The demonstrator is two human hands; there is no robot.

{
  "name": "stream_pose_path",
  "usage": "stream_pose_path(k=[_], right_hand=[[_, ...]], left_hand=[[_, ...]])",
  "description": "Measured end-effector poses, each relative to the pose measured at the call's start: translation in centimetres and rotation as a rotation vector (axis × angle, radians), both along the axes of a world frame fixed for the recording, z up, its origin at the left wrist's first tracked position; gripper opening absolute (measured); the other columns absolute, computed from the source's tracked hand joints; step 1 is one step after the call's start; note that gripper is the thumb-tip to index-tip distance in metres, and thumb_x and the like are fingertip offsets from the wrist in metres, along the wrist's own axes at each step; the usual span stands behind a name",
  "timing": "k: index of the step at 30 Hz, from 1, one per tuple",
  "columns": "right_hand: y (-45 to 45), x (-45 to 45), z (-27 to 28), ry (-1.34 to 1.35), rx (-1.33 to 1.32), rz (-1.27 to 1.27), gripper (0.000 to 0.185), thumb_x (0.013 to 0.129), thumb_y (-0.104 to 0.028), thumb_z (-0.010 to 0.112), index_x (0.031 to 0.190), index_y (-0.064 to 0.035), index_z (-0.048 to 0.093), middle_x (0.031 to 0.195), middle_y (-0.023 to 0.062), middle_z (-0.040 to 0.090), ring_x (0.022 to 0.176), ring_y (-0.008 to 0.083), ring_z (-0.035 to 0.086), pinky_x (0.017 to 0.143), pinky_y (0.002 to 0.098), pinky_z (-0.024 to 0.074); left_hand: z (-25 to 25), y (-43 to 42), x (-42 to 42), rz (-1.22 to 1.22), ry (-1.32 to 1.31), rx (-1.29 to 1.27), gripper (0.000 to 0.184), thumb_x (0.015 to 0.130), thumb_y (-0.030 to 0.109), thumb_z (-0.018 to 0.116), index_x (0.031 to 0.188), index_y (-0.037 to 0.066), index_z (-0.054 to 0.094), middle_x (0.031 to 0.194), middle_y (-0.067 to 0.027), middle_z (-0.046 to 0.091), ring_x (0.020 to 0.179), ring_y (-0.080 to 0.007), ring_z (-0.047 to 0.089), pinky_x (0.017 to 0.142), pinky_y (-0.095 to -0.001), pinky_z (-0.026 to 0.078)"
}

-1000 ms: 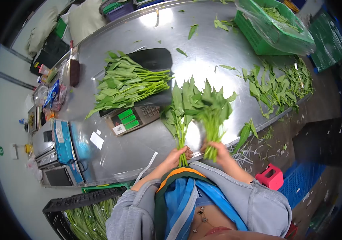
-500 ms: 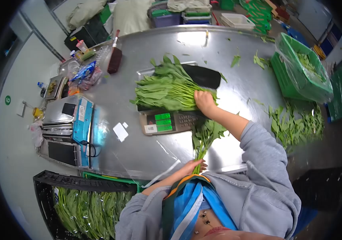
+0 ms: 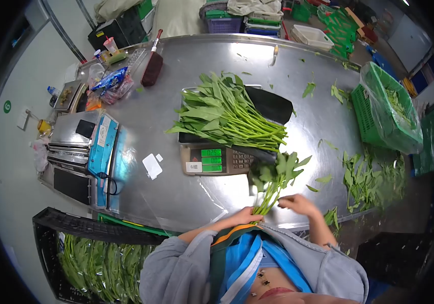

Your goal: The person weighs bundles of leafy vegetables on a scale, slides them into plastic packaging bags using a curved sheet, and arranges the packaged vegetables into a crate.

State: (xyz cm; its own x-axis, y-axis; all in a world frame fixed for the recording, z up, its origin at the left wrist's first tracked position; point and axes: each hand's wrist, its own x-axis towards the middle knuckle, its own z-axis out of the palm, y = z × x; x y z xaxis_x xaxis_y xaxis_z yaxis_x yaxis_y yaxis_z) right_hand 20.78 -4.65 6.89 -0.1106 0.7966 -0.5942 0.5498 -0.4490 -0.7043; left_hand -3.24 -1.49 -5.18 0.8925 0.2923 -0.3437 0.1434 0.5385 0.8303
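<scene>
My left hand [image 3: 243, 215], close to my body, is closed around the stems of a small bunch of leafy green vegetable [image 3: 277, 177], its leaves pointing away from me. My right hand [image 3: 300, 204] is just right of those stems, its fingers curled; whether anything is in them is hidden. Beyond both hands, a larger bunch of long-stemmed leafy greens [image 3: 222, 109] lies on a digital scale [image 3: 191, 169], leaves to the left and cut stems to the right. Green digits glow on the scale's display. A black sheet-like piece [image 3: 273, 104] sticks out behind the stems.
At right on the metal table [image 3: 166, 111] stands a green basket [image 3: 366, 114] with a plastic liner, near loose greens [image 3: 359, 177]. A sealing machine [image 3: 77, 157] and a brush [image 3: 152, 68] are at left. A black crate [image 3: 44, 248] at lower left holds bagged greens.
My right hand has let go of the large bunch on the scale and come back toward my body, beside the small bunch. My left hand keeps its grip. The view has shifted slightly.
</scene>
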Motion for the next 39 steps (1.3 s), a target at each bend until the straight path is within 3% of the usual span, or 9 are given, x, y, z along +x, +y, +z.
stream_pose_path(k=[4,10,16,26,30,32,34,36,39], right_hand=[[-5.4,-4.4,-6.7,0.533,-0.045,-0.822,0.039,0.089,-0.025,0.057,0.115,0.0034,0.052,0.095,0.0126,0.063,0.084,0.0199,0.062,0.075,0.0315,0.0509],[-8.0,-6.7,-9.2,0.567,0.007,-1.169,0.042,0.086,-0.019,0.061,0.118,0.0050,0.048,0.102,0.0148,0.060,0.089,0.0206,0.060,0.077,0.0314,0.0501],[-8.9,-7.1,-10.9,0.857,-0.120,-0.921,0.027,0.092,-0.024,0.052,0.103,-0.0003,0.054,0.082,0.0041,0.056,0.073,0.0143,0.056,0.067,0.0283,0.0471],[-8.6,-6.6,-12.5,0.777,-0.151,-0.760,0.032,0.092,-0.029,0.053,0.108,-0.0013,0.051,0.092,0.0068,0.059,0.081,0.0157,0.058,0.076,0.0304,0.0477],[-7.8,-7.4,-12.2,0.656,-0.082,-0.713,0.030,0.092,-0.026,0.052,0.108,-0.0006,0.050,0.097,0.0095,0.060,0.086,0.0175,0.057,0.080,0.0310,0.0470],[-7.3,-7.8,-10.1,0.824,0.087,-0.904,0.026,0.092,-0.022,0.051,0.106,-0.0006,0.051,0.098,0.0111,0.061,0.090,0.0187,0.057,0.081,0.0312,0.0464],[-6.0,-6.0,-7.8,0.634,0.212,-1.038,0.026,0.089,-0.023,0.054,0.101,0.0002,0.053,0.092,0.0107,0.062,0.082,0.0176,0.058,0.076,0.0306,0.0472],[-3.2,-2.9,-4.6,0.636,0.560,-1.148,0.031,0.090,-0.031,0.054,0.099,-0.0015,0.053,0.080,0.0066,0.057,0.073,0.0148,0.056,0.067,0.0303,0.0475],[4.4,-2.2,5.1,0.786,0.962,-1.107,0.028,0.093,-0.014,0.048,0.118,-0.0031,0.040,0.084,0.0029,0.050,0.068,0.0108,0.050,0.061,0.0235,0.0444]], left_hand=[[-0.3,-0.7,2.8,0.021,-0.078,-0.032,0.032,0.088,0.016,0.060,0.115,0.000,0.051,0.093,-0.0084,0.064,0.080,-0.0164,0.062,0.075,-0.0299,0.050],[-1.6,-2.2,0.9,-0.079,0.085,-0.466,0.034,0.089,0.018,0.058,0.116,-0.002,0.051,0.100,-0.0103,0.063,0.088,-0.0166,0.061,0.080,-0.0298,0.050],[-2.8,-2.8,1.4,-0.040,0.077,-0.468,0.030,0.090,0.018,0.055,0.113,-0.003,0.052,0.096,-0.0108,0.062,0.086,-0.0173,0.061,0.077,-0.0294,0.051],[-2.7,-2.6,2.0,-0.091,0.113,-0.250,0.029,0.094,0.019,0.047,0.111,-0.004,0.054,0.105,-0.0146,0.061,0.087,-0.0189,0.061,0.080,-0.0296,0.049],[-1.5,-2.6,3.8,-0.173,0.152,0.302,0.031,0.090,0.022,0.050,0.107,-0.003,0.057,0.102,-0.0159,0.062,0.088,-0.0269,0.061,0.082,-0.0347,0.047],[-2.5,-2.7,4.8,-0.158,0.072,0.814,0.038,0.088,0.030,0.052,0.111,0.000,0.056,0.100,-0.0207,0.062,0.093,-0.0350,0.059,0.084,-0.0393,0.045],[4.5,-0.5,6.3,-0.653,0.384,0.682,0.043,0.088,0.034,0.051,0.115,0.001,0.054,0.103,-0.0228,0.061,0.096,-0.0345,0.059,0.085,-0.0387,0.045],[6.1,-0.6,5.9,-0.376,0.271,0.593,0.046,0.087,0.037,0.053,0.119,0.002,0.053,0.105,-0.0210,0.061,0.097,-0.0328,0.060,0.085,-0.0384,0.046],[5.3,-0.5,4.5,-0.090,0.120,0.570,0.047,0.085,0.037,0.057,0.116,0.003,0.053,0.095,-0.0154,0.065,0.087,-0.0278,0.063,0.079,-0.0354,0.048]])
